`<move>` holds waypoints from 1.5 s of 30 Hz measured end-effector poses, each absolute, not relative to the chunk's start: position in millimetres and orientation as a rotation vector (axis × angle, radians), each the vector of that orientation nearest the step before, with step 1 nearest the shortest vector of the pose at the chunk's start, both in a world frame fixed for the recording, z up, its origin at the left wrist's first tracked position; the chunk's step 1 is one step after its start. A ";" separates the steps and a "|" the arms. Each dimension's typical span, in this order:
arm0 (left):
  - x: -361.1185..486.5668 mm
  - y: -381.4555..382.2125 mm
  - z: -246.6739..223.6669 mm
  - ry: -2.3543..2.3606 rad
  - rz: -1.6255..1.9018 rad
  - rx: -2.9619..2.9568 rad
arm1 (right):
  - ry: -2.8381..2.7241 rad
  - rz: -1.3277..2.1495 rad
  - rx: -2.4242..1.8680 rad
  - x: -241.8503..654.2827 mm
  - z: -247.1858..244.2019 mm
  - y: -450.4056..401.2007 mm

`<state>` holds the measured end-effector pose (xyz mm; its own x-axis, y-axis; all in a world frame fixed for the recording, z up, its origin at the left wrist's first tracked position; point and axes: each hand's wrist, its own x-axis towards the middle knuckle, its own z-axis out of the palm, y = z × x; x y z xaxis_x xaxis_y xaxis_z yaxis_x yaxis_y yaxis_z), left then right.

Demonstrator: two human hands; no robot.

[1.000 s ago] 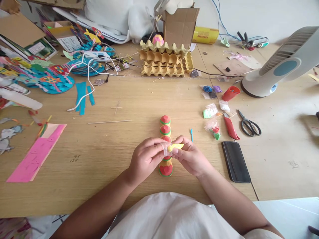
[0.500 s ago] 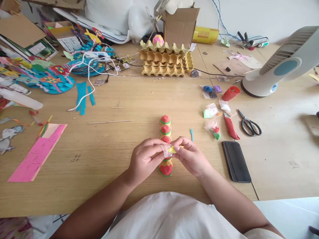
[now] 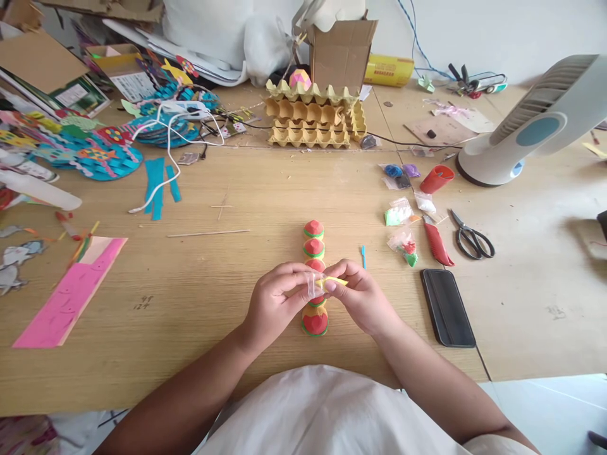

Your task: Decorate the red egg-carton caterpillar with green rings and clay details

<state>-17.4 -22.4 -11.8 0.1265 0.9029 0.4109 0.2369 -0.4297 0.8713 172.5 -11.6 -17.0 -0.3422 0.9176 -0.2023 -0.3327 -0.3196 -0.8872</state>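
Observation:
My left hand [image 3: 279, 299] pinches a small clear plastic bag [image 3: 313, 285]. At the bag's mouth, my right hand [image 3: 361, 296] grips a piece of yellow clay [image 3: 337, 280] between thumb and fingers. Both hands are close together above a column of red cups with green and yellow rims [image 3: 313, 247], standing on the wooden table [image 3: 203, 284]. The middle of that column is partly hidden by my hands. A small blue tool [image 3: 363, 257] lies just beyond my right hand.
On the right are a black phone [image 3: 448, 308], scissors [image 3: 474, 237], a red cutter [image 3: 438, 242], clay bags [image 3: 399, 212] and a white fan [image 3: 531, 126]. Egg cartons [image 3: 308, 112] stand at the back. Pink paper [image 3: 73, 294] and thin sticks [image 3: 208, 233] lie left.
The yellow piece has turned slightly and more of it shows beyond my right thumb. Both hands stay almost in place. The view has shifted slightly.

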 end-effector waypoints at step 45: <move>-16.4 -31.9 -18.4 1.043 1.440 1.555 | -0.806 1.899 -0.896 172.5 -14.2 -12.2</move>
<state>-16.4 -31.9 -18.4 0.0304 0.9260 0.3764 0.0693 -0.3776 0.9234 172.5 -12.2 -14.2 -0.3696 0.8896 -0.2683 -0.4251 -0.4187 -0.8025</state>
